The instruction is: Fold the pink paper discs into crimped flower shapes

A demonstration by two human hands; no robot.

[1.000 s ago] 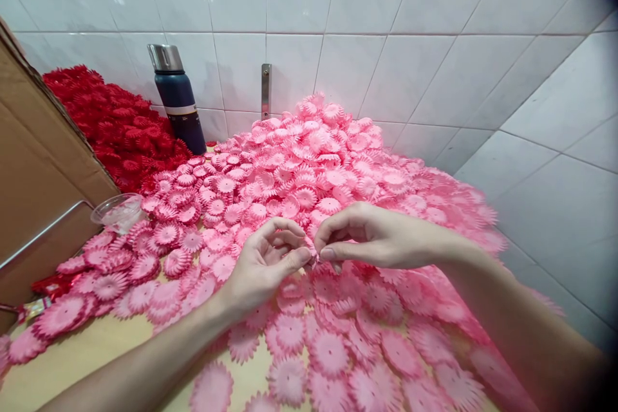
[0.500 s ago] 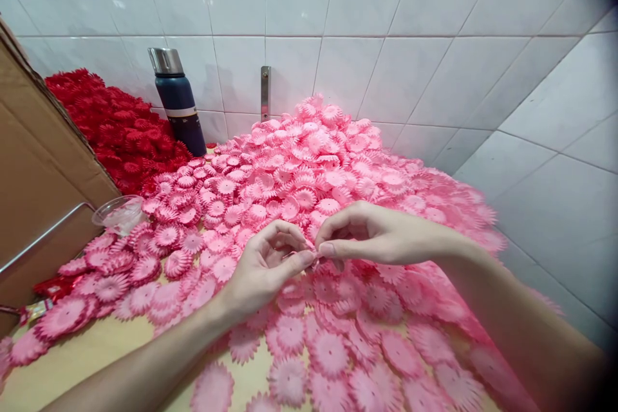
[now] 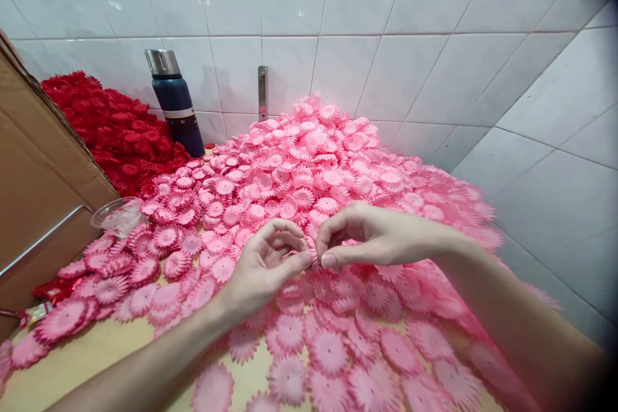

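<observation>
Over the big heap of pink paper flowers [image 3: 333, 167], two bare hands meet at their fingertips. One small pink flower piece [image 3: 313, 256] sits right between them. The left hand [image 3: 263, 267] pinches it with thumb and first finger, and the right hand [image 3: 371, 238] pinches it from the other side, so both hands are closed on that one piece. It is mostly hidden by the fingers, just above the flowers that lie flat on the table [image 3: 82, 360].

Compared with half a second ago, the hands have hardly moved. The right thumb has dipped a little lower and the fingers have curled in tighter. The left thumb is pressed up closer to it. The whole view has slid slightly to the left.

Behind the pink heap, on the left, lies a pile of red flowers [image 3: 111, 135]. A dark blue bottle [image 3: 177, 103] with a silver cap stands upright between the two heaps, by the white tiled wall [image 3: 386, 26]. A brown cardboard box [image 3: 33, 174] leans at the far left, with a clear plastic cup [image 3: 116, 214] just beside it
</observation>
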